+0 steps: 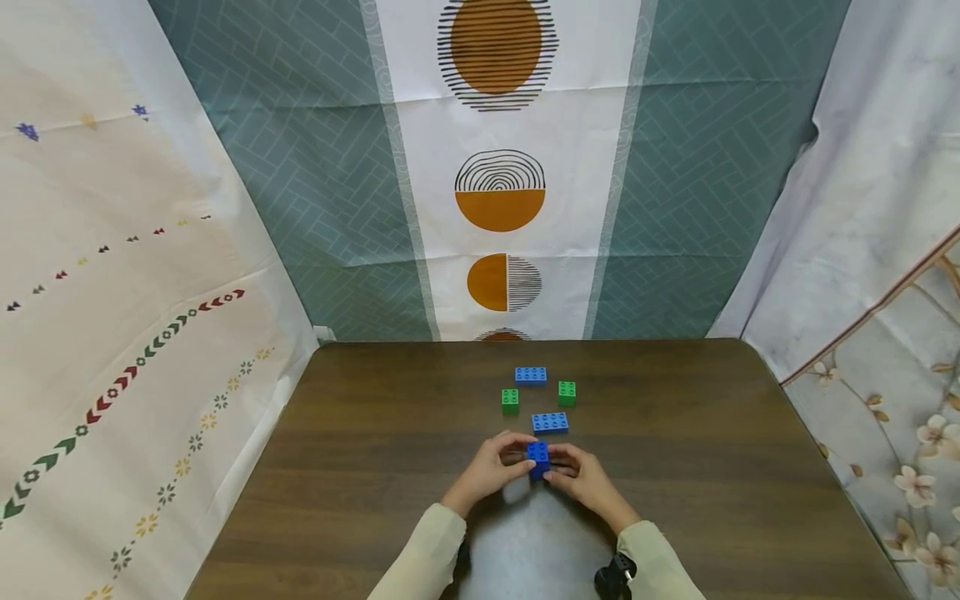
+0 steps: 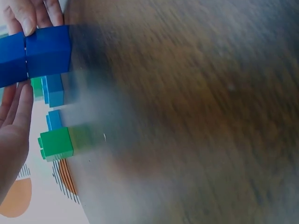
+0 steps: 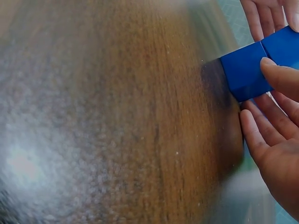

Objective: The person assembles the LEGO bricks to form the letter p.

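Two dark blue toy building bricks point(image 1: 537, 452) are stacked upright between the hands. In the left wrist view the lower brick point(image 2: 49, 52) and upper brick point(image 2: 11, 59) meet at a thin seam. My left hand point(image 1: 491, 472) grips the stack from the left, thumb on the near side. From the right, my right hand point(image 1: 588, 482) pinches it, and its thumb point(image 3: 275, 74) presses the lower brick near the seam. Whether the stack's base touches the table cannot be told. Just beyond lies a lighter blue eight-stud brick point(image 1: 550, 423).
Farther back on the brown wooden table point(image 1: 360, 442) stand a green brick point(image 1: 510, 402), another green brick point(image 1: 567, 393) and a second lighter blue brick point(image 1: 531, 376). Patterned cloth point(image 1: 330, 167) hangs behind the table's far edge. A black device point(image 1: 615, 575) sits at the right wrist.
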A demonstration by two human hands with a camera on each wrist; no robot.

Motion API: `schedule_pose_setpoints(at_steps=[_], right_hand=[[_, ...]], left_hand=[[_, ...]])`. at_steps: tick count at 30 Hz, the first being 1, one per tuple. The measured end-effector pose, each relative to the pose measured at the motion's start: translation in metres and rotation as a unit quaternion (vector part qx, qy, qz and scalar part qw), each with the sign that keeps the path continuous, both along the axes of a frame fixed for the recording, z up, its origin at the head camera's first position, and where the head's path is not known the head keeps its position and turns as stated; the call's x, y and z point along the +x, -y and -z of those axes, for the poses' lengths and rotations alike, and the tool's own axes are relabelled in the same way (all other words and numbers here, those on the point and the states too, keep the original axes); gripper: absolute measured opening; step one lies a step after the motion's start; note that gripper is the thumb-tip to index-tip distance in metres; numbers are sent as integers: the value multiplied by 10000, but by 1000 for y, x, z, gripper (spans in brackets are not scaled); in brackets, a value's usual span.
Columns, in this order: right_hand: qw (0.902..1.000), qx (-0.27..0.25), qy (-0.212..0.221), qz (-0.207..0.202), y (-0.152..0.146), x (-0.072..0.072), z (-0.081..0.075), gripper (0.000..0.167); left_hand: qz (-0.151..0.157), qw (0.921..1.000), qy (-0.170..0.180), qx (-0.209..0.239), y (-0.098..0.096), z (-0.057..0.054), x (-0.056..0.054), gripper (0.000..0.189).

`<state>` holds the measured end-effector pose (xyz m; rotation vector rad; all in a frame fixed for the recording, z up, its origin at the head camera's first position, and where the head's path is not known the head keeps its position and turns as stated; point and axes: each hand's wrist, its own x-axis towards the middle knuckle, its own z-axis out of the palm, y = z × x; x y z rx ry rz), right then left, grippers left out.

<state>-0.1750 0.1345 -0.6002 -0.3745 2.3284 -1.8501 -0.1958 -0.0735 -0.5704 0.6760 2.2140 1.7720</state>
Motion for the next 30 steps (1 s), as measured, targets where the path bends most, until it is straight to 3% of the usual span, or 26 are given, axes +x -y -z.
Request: schedule_pose_setpoints(at_steps=[6, 14, 18, 21, 25, 30], right_hand=[[10000, 58, -5, 22, 1, -1, -4, 39], [9999, 55, -1, -109, 5, 10, -37, 36], [9999, 35, 14, -99, 2, 5, -24, 37], [10000, 51, -16, -71, 0, -2, -6, 39], [9999, 68, -66, -74, -1, -4, -1, 40], [9999, 128, -61, -78, -1, -3, -3, 38]], left_hand=[[-106, 9997, -81, -219, -3, -1, -2, 30], [-163, 9993, -140, -297, -3, 1, -1, 29], [-132, 9994, -181, -268, -5, -19, 8, 28], [-106, 9992, -285, -252, -6, -21, 9, 29], [-140, 9990, -338, -269, -6, 1, 2, 30], [-117, 9997, -189, -47, -5, 7, 2, 31]])
